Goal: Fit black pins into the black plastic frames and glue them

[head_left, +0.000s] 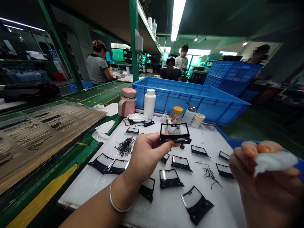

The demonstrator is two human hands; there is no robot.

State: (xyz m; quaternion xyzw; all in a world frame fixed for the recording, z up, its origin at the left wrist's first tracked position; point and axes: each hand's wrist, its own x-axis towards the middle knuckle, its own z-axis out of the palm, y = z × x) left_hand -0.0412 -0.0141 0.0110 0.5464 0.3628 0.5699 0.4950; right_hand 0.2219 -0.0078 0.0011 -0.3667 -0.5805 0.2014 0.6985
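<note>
My left hand (pixel 148 152) grips a black plastic frame with a clear window (pixel 174 136) between thumb and fingers, raised over the white work board (pixel 163 202). At the right, my right hand (pixel 263 171) is closed on a crumpled white cloth (pixel 276 161), which may be a wipe, and is held up apart from the frame. Several similar black frames lie on the board, one (pixel 197 204) near the front and another (pixel 169 179) behind it. A pile of thin black strips (pixel 125 146) lies left of my left hand; more loose strips (pixel 210 175) are scattered to the right.
A pink mug (pixel 128 103), a white bottle (pixel 149 104), a yellow-lidded jar (pixel 177 114) and a pump bottle (pixel 189 114) line the board's back. Behind stands a large blue crate (pixel 190 93). A compartmented tray (pixel 47 126) sits left. Several people work farther back.
</note>
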